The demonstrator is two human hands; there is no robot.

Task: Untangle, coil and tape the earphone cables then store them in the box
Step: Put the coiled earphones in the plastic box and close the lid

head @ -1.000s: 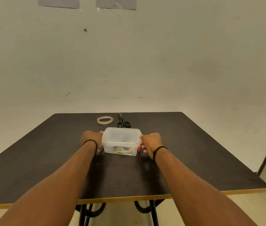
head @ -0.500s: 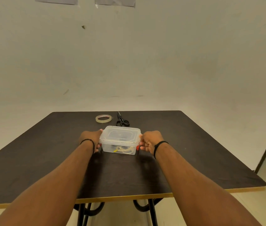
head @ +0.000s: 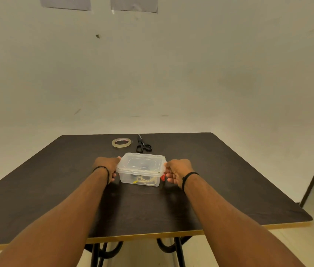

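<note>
Box point(head: 140, 171) sits mid-surface point(head: 219, 189), lid on, pale cable coil point(head: 146, 180) inside. My left hand point(head: 107, 167) and right hand point(head: 178, 170) grip its ends, fingers curled at the red latches point(head: 163, 177). Tape roll point(head: 121, 143) and scissors point(head: 142, 146) lie just behind.

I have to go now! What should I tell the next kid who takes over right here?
Left hand: grips the left end of the box.
Right hand: grips the right end, by the red latch.
Box: on the table, lid on, cables inside.
Tape and scissors: behind the box, untouched.
Done: cables are in the box, lid is on.
Left: cannot tell if the latches are locked; check both.
</note>
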